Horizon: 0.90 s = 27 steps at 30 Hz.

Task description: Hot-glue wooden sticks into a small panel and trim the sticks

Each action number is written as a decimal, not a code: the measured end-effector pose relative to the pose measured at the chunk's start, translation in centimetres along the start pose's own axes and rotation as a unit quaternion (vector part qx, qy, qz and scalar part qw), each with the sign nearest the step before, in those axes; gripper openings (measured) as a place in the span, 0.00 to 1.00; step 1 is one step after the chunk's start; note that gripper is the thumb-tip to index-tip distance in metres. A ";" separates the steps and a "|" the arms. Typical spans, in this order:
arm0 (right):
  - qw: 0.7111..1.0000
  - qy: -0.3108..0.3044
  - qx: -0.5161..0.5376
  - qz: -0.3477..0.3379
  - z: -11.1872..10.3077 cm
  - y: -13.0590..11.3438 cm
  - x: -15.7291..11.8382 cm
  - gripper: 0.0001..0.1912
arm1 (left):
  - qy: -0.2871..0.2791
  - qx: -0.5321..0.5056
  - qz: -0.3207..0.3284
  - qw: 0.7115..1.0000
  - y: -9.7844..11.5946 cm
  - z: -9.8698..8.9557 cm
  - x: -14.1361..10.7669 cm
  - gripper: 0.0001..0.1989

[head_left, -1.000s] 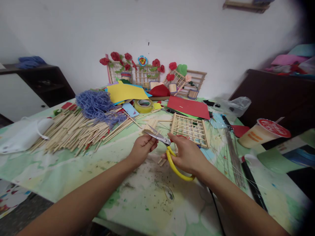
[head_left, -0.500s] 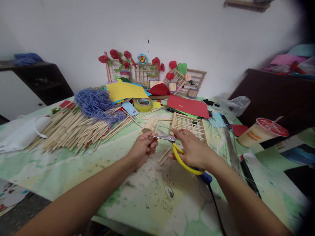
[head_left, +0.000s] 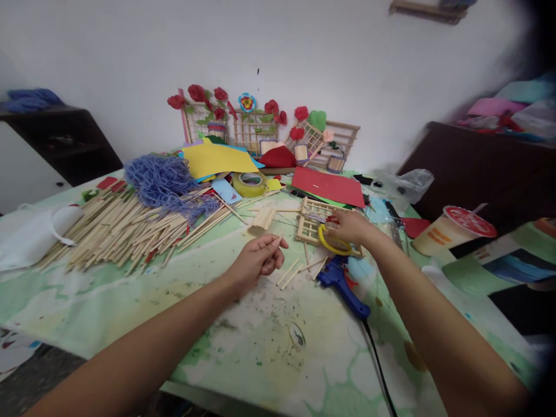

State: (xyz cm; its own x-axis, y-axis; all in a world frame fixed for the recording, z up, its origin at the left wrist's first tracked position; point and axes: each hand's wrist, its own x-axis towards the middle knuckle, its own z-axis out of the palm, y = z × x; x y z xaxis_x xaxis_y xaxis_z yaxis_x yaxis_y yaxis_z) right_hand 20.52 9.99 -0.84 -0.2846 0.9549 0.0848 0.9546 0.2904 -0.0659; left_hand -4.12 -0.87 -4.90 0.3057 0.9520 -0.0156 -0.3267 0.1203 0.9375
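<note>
My left hand [head_left: 260,258] is closed in a pinch, with the tip of a small wooden stick [head_left: 281,233] showing above its fingers. Over the stick lattice [head_left: 309,230], my right hand [head_left: 350,227] has its fingers on the yellow-handled scissors [head_left: 334,242], whose blades point left across the lattice. The blue glue gun [head_left: 347,289] lies below my right hand. Between the hands are short cut sticks [head_left: 289,273]. A small bundle of sticks [head_left: 263,220] stands just behind my left hand.
A large pile of sticks [head_left: 117,231] and blue yarn [head_left: 158,179] cover the left. Behind are tape [head_left: 249,184], yellow paper [head_left: 217,159] and red paper [head_left: 328,186]. A sealed cup [head_left: 452,229] stands right. The glue gun's cord [head_left: 379,362] runs to the front edge.
My right hand has carried the scissors away from my left hand, back and right onto the lattice. The glue gun is now uncovered. My left hand remains pinched in nearly the same place.
</note>
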 end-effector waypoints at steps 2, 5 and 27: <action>1.000 0.025 -0.004 -0.003 -0.6 -1.1 -1.2 0.22 | -0.008 0.026 -0.002 1.000 -0.2 0.0 0.1 0.13; 0.992 0.088 0.066 -0.067 -1.5 -4.1 -4.1 0.21 | -0.027 0.089 -0.005 0.996 -0.5 0.3 0.0 0.15; 0.941 0.226 -0.056 -0.245 1.3 -10.3 -8.1 0.18 | 0.074 0.407 0.055 0.909 -1.1 0.3 -0.3 0.12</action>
State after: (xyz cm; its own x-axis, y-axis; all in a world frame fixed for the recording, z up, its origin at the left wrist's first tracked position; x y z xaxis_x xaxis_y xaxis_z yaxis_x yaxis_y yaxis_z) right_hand 12.91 -0.61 -2.14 -0.6503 0.5770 0.4941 0.7295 0.6559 0.1940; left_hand -3.56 -1.36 -5.82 0.1687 0.9802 0.1042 0.4399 -0.1694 0.8819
